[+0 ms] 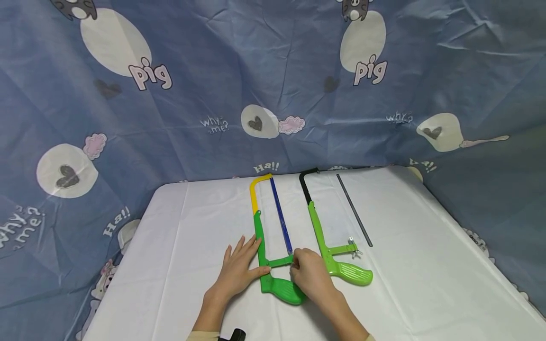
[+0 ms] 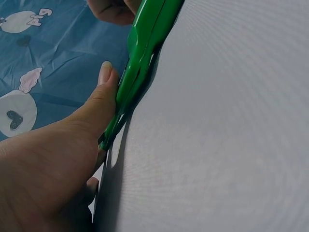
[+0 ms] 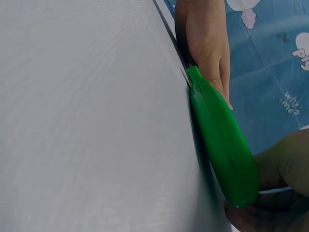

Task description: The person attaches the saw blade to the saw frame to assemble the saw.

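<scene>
A hacksaw [image 1: 259, 229] with a dark green frame, yellow front bow and blue blade [image 1: 280, 213] lies on the white table. My left hand [image 1: 239, 271] rests spread along its frame, fingertips on the green spine and thumb near the handle. In the left wrist view the thumb presses against the green side. My right hand [image 1: 312, 274] has its fingers curled at the end of the short crossbar, by the blade's near end. They hide the fitting pinched there. The green handle [image 3: 224, 145] shows beside the right fingers in the right wrist view.
To the right lies a second hacksaw [image 1: 316, 225], lime green with a black bow, its wing nut [image 1: 357, 254] exposed. Beside it is a loose grey blade [image 1: 355, 210]. A small black object [image 1: 238, 335] shows at the bottom edge. Patterned blue cloth [image 1: 273, 85] hangs behind the table.
</scene>
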Tool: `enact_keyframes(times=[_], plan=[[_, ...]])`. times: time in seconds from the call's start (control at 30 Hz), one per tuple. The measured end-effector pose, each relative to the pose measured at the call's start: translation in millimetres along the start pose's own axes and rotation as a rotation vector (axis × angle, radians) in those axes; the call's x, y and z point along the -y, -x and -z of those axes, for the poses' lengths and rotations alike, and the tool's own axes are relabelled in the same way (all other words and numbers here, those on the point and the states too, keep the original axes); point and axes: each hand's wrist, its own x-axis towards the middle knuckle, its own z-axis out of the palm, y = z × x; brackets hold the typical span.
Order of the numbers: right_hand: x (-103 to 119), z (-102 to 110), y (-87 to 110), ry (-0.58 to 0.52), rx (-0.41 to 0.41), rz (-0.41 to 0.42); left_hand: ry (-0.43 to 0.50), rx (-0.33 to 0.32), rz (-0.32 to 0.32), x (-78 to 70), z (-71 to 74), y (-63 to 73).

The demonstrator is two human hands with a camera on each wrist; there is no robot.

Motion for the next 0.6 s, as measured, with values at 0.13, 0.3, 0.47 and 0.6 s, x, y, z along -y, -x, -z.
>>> enact_keyframes(times=[0.13, 0.3, 0.47, 0.6], plan=[[2.5, -1.1, -0.5, 0.015, 0.001, 0.004, -0.003, 0.004, 0.001, 1.1, -0.2, 0.5], [4.2, -1.3, -0.9, 0.018, 0.006, -0.026, -0.001, 0.018, 0.01, 1.5, -0.8, 0.4], [4.7, -1.3, -1.7, -0.016, 0.016, -0.058, -0.005, 0.011, 0.009, 2.1, -0.4, -0.4], [5.1, -1.0, -1.5, -0.062, 0.034, -0.085, -0.002, 0.014, 0.012, 2.2, 0.0, -0.2]])
